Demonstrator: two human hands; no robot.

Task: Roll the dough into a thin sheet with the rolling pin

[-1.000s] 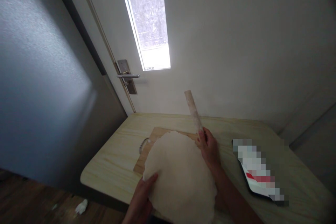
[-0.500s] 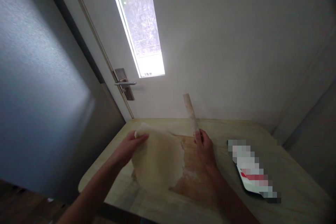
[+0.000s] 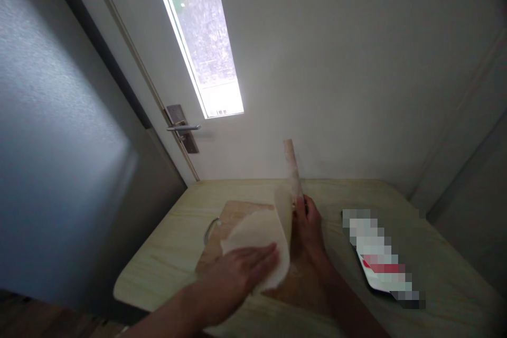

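Note:
A thin pale sheet of dough (image 3: 253, 229) lies over a wooden board (image 3: 233, 211), its right part lifted and folded upward. My left hand (image 3: 247, 272) is laid on the dough with its fingers stretched out to the right, slightly blurred. At the board's right side, my right hand (image 3: 311, 222) is closed round the lower end of a wooden rolling pin (image 3: 292, 163). The pin points up and away, close to the raised dough edge. A metal ring handle (image 3: 210, 229) shows at the board's left end.
The board rests on a light wooden table (image 3: 158, 253) with rounded corners. To the right lies a dark-edged tray-like object (image 3: 380, 259), mostly pixelated. Behind the table stands a pale door with a lever handle (image 3: 184, 128) and a narrow window.
My left hand has let go of the sheet's upper left edge and moved right and down onto it. The dough has shifted, uncovering the board's left part. My right hand still holds the pin.

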